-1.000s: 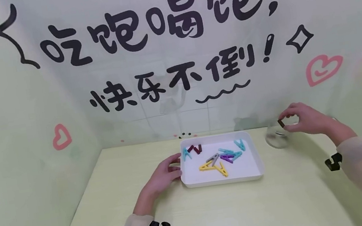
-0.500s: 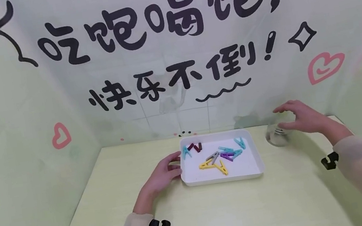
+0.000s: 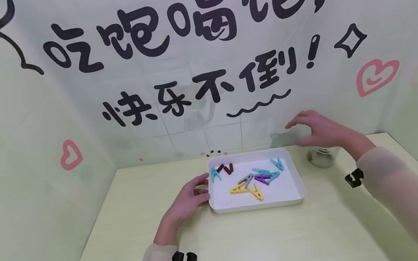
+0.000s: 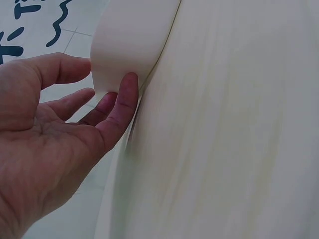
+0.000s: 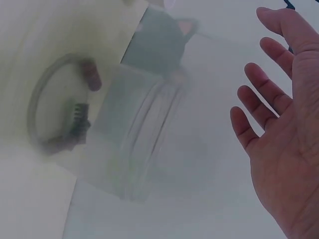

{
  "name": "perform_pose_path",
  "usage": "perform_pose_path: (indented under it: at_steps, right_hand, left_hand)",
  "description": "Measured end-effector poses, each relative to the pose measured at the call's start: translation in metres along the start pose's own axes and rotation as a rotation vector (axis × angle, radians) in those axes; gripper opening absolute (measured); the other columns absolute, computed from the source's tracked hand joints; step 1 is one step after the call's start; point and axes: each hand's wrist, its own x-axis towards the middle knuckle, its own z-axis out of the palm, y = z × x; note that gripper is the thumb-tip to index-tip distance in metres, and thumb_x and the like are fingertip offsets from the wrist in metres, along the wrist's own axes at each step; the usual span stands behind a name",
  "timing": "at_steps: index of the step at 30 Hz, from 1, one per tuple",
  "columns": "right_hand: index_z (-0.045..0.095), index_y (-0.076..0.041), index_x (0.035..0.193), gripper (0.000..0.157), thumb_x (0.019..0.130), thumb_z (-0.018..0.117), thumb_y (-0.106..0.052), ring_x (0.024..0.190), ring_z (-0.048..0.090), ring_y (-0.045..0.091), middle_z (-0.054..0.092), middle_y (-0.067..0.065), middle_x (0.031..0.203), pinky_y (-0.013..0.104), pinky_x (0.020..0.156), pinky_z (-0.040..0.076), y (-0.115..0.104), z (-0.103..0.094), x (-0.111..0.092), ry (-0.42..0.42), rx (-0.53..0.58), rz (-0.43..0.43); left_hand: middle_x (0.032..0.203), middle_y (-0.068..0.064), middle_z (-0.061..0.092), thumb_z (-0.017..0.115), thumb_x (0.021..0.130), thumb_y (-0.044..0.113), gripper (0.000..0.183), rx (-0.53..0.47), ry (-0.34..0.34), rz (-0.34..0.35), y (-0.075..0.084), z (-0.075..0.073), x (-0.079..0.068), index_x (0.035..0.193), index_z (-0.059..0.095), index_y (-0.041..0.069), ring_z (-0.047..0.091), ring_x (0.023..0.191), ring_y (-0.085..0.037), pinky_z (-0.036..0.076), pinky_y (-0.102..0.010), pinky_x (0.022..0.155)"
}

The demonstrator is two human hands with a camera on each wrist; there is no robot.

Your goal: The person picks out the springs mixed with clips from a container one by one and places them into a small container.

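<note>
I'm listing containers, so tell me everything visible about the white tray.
The tray is white, shallow and rectangular, with rounded corners and low walls; it looks like plastic. It lies flat on the table, left of the clear jar. Turquoise, yellow, grey and purple clips and three small dark pieces lie in it. The left hand touches its left wall.

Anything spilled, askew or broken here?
Nothing stands out. The white tray sits flat on the table, with clothespins and small dark pieces lying loose inside. The jar stands upright, more dark pieces at its bottom. No spill or damage shows.
</note>
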Motion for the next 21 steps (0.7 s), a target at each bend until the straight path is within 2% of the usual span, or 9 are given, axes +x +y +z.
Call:
perform_pose_path:
  at_steps: [4, 9, 21]
  right_hand:
    - [0.069, -0.009, 0.135, 0.046, 0.092, 0.082, -0.018, 0.131, 0.046, 0.038, 0.061, 0.016, 0.137, 0.063, 0.111, 0.040, -0.015, 0.004, 0.018, -0.043, 0.004, -0.015]
    - [0.072, -0.013, 0.132, 0.042, 0.091, 0.082, -0.018, 0.131, 0.046, 0.036, 0.061, 0.013, 0.137, 0.059, 0.111, 0.041, -0.034, 0.014, 0.042, -0.081, 0.000, -0.068]
    - [0.075, -0.021, 0.128, 0.037, 0.092, 0.082, -0.025, 0.134, 0.048, 0.032, 0.061, 0.008, 0.138, 0.055, 0.114, 0.042, -0.075, 0.053, 0.086, -0.202, -0.081, -0.149]
  left_hand:
    - [0.150, -0.015, 0.054, 0.064, 0.102, -0.002, 0.063, -0.003, 0.000, 0.001, -0.001, 0.000, 0.001, 0.161, 0.045, 0.008, 0.064, 0.118, -0.028, 0.060, -0.040, 0.097]
    - [0.150, -0.015, 0.053, 0.065, 0.102, 0.000, 0.063, -0.003, -0.002, 0.005, -0.002, -0.002, 0.000, 0.161, 0.045, 0.007, 0.064, 0.117, -0.028, 0.060, -0.041, 0.097]
    - [0.149, -0.015, 0.054, 0.065, 0.101, 0.000, 0.064, -0.004, -0.009, 0.007, -0.002, -0.001, -0.001, 0.161, 0.044, 0.007, 0.064, 0.117, -0.028, 0.059, -0.040, 0.098]
